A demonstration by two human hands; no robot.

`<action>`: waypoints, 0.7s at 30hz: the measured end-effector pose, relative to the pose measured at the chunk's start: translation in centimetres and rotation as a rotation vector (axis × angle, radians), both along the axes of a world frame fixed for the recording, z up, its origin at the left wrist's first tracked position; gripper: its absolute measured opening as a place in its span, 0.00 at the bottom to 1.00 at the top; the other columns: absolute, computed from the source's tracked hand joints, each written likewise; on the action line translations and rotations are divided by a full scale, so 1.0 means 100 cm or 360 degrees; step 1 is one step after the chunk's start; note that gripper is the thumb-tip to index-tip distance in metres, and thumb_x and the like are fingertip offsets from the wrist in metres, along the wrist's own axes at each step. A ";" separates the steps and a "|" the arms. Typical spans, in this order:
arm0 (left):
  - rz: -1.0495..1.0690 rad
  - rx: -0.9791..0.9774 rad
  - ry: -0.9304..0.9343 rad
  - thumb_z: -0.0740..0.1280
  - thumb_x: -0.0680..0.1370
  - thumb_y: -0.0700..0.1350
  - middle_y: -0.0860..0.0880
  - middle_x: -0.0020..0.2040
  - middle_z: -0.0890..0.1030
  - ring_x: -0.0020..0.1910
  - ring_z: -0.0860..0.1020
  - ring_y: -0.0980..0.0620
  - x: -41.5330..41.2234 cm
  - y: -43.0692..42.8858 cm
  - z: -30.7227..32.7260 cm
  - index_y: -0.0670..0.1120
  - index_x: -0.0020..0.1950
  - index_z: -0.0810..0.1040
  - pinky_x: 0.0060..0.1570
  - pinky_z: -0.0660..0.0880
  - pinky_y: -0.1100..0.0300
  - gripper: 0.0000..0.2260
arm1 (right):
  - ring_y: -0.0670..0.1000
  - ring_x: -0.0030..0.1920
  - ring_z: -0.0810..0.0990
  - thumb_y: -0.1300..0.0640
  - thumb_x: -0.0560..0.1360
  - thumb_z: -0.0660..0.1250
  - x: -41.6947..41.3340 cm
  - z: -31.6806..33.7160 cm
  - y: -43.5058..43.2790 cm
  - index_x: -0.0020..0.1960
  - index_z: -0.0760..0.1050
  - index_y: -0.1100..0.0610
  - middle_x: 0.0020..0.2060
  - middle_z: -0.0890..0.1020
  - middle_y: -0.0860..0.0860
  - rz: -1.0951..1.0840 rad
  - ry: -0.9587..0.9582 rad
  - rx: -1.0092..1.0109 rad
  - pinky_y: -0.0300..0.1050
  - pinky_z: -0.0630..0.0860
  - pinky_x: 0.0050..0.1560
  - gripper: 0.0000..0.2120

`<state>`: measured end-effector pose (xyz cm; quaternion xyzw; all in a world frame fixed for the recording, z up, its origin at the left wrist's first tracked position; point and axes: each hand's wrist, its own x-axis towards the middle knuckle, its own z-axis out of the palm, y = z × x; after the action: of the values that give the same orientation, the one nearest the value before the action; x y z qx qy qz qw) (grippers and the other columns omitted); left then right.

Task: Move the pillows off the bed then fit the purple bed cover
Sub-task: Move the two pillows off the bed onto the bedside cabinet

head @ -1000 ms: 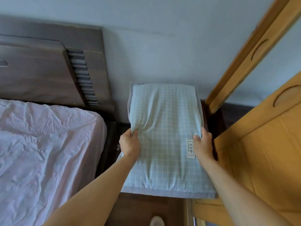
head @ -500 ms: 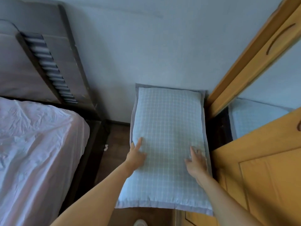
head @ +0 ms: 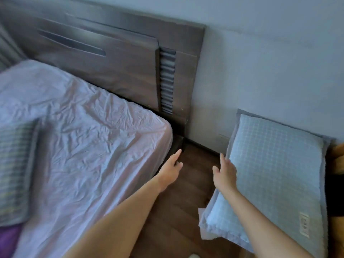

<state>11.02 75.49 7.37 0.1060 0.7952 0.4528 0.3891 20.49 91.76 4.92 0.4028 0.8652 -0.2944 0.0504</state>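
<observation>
The blue checked pillow (head: 275,174) is off the bed (head: 163,138). It stands on the dark wood floor (head: 186,202), leaning back against the wall (head: 260,62), with its label (head: 304,225) low on the right side. Half a second ago both hands lay flat on its face. Now the right hand (head: 224,172) has slid to its left border, fingers straight and apart, gripping nothing; whether it touches the cloth I cannot tell. The left hand (head: 170,171) has left the pillow altogether and hangs over the floor just beside the corner of the bed, fingers straight and holding nothing.

The view has swung left, so far more of the bed shows, with its crumpled pale sheet (head: 83,146) and the dark headboard (head: 121,58) behind it. A second pillow (head: 14,170), blurred, has come into sight lying on the bed at the left edge. Below it, at the lower left corner, is a patch of the purple bed cover (head: 8,241). Only a strip of the orange-brown wardrobe (head: 337,155) shows at the right edge, beside the pillow.
</observation>
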 end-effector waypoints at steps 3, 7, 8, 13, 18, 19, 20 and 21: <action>0.0174 -0.0014 0.0148 0.56 0.82 0.41 0.51 0.74 0.60 0.71 0.61 0.54 -0.038 -0.098 0.007 0.50 0.76 0.55 0.54 0.59 0.74 0.23 | 0.58 0.74 0.57 0.57 0.80 0.57 -0.056 0.014 -0.098 0.75 0.55 0.58 0.73 0.61 0.59 0.0210 0.0144 -0.0107 0.51 0.56 0.72 0.25; 0.0392 -0.0016 0.0166 0.54 0.83 0.44 0.51 0.76 0.58 0.64 0.70 0.52 -0.077 -0.222 0.010 0.57 0.75 0.55 0.53 0.68 0.61 0.22 | 0.57 0.74 0.56 0.57 0.81 0.55 -0.111 0.023 -0.222 0.76 0.53 0.57 0.74 0.59 0.58 0.0421 0.0270 -0.0282 0.51 0.56 0.73 0.25; 0.0452 0.0004 0.0165 0.54 0.82 0.45 0.51 0.76 0.57 0.68 0.68 0.51 -0.084 -0.252 0.008 0.57 0.75 0.56 0.60 0.66 0.59 0.22 | 0.56 0.74 0.56 0.57 0.81 0.54 -0.123 0.024 -0.252 0.76 0.52 0.57 0.75 0.58 0.57 0.0450 0.0283 -0.0331 0.52 0.57 0.73 0.25; 0.0681 0.0051 0.0123 0.55 0.82 0.45 0.50 0.76 0.57 0.75 0.57 0.50 -0.117 -0.407 0.004 0.56 0.75 0.57 0.67 0.59 0.57 0.21 | 0.56 0.74 0.57 0.58 0.81 0.55 -0.178 0.023 -0.408 0.76 0.52 0.57 0.74 0.59 0.57 0.0552 0.0294 -0.0517 0.51 0.58 0.73 0.25; 0.0822 -0.0052 0.0222 0.58 0.81 0.43 0.48 0.75 0.62 0.71 0.65 0.49 -0.140 -0.540 -0.002 0.52 0.75 0.58 0.69 0.64 0.55 0.23 | 0.56 0.74 0.57 0.57 0.81 0.55 -0.218 0.006 -0.540 0.76 0.53 0.58 0.75 0.58 0.57 0.0684 0.0237 -0.0669 0.50 0.56 0.73 0.25; 0.0878 -0.0072 0.0222 0.58 0.81 0.43 0.48 0.74 0.63 0.68 0.70 0.49 -0.145 -0.565 -0.008 0.52 0.75 0.58 0.65 0.68 0.56 0.22 | 0.56 0.74 0.57 0.57 0.81 0.55 -0.225 0.002 -0.563 0.76 0.53 0.57 0.75 0.58 0.57 0.0718 0.0220 -0.0724 0.49 0.56 0.73 0.25; 0.0927 -0.0101 0.0222 0.58 0.81 0.44 0.48 0.74 0.64 0.65 0.72 0.52 -0.148 -0.588 -0.013 0.53 0.75 0.58 0.60 0.71 0.60 0.22 | 0.55 0.74 0.57 0.57 0.81 0.54 -0.230 -0.003 -0.585 0.76 0.52 0.57 0.75 0.58 0.56 0.0736 0.0204 -0.0786 0.48 0.56 0.73 0.25; 0.0989 -0.0124 0.0215 0.58 0.81 0.44 0.49 0.74 0.63 0.67 0.70 0.53 -0.154 -0.614 -0.021 0.53 0.75 0.58 0.57 0.71 0.64 0.22 | 0.54 0.74 0.57 0.57 0.81 0.54 -0.236 -0.010 -0.609 0.77 0.51 0.56 0.75 0.57 0.55 0.0754 0.0185 -0.0854 0.47 0.56 0.73 0.26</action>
<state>-4.38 14.08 5.30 -0.1271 0.8303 0.5112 0.1822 -3.15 30.83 3.93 0.1461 0.8280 -0.5135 0.1717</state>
